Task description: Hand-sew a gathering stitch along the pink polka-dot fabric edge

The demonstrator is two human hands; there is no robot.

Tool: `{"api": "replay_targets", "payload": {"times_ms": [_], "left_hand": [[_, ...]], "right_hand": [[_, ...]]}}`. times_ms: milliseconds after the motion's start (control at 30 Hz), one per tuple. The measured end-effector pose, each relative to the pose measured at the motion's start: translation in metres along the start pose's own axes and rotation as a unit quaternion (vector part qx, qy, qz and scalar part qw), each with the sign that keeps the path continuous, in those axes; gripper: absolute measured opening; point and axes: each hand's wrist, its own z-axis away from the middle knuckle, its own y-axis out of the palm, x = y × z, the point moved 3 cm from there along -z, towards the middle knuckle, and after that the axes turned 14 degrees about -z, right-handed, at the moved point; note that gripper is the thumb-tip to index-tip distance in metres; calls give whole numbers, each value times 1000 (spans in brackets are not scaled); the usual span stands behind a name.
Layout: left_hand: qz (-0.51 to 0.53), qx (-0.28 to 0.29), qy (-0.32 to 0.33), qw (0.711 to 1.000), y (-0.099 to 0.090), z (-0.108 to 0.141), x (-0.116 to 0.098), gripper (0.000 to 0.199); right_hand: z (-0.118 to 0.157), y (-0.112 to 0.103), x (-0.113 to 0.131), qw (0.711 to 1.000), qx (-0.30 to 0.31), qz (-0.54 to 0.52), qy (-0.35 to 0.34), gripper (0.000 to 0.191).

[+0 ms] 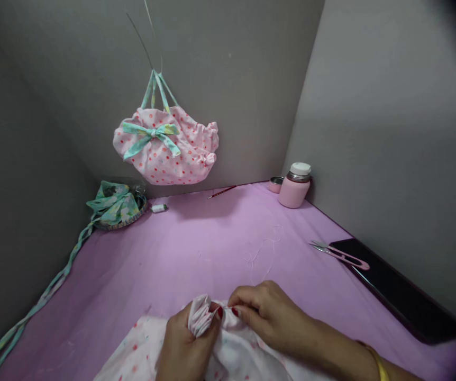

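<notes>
My left hand is closed round a bunched fold of pale pink dotted cloth, its gathered edge standing up between thumb and fingers. My right hand meets it from the right, thumb and forefinger pinched at the cloth's edge close to the left thumb. Whatever is in that pinch is too small to make out. A thin white thread lies loosely curled on the tabletop, one end running down toward my right hand. The rest of the cloth spreads below both hands and out of the picture.
A dotted cloth piece with a green bow hangs before the back wall. Left stands a basket with green cloth, a thread spool beside it. Right are a pink jar, thread snips and a black flat object.
</notes>
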Motion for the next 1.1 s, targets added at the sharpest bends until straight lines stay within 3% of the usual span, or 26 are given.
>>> {"api": "replay_targets", "payload": {"times_ms": [133, 300, 467, 600, 867, 1100], "left_hand": [[53, -15, -36, 998, 2, -2, -1, 25], [91, -23, -54, 994, 2, -5, 0, 25], [110, 14, -63, 992, 3, -7, 3, 26], [152, 44, -81, 984, 4, -6, 4, 27], [227, 83, -121, 963, 6, -6, 5, 32], [256, 93, -115, 955, 7, -6, 4, 32]], "right_hand": [[1, 1, 3, 1000, 8, -13, 3, 26], [-1, 2, -2, 993, 14, -117, 27, 31], [-3, 4, -10, 949, 35, -299, 97, 24], [-3, 4, -7, 916, 46, -381, 117, 22], [-5, 6, -16, 871, 72, -461, 152, 29], [-5, 7, -21, 861, 72, -476, 162, 31]]}}
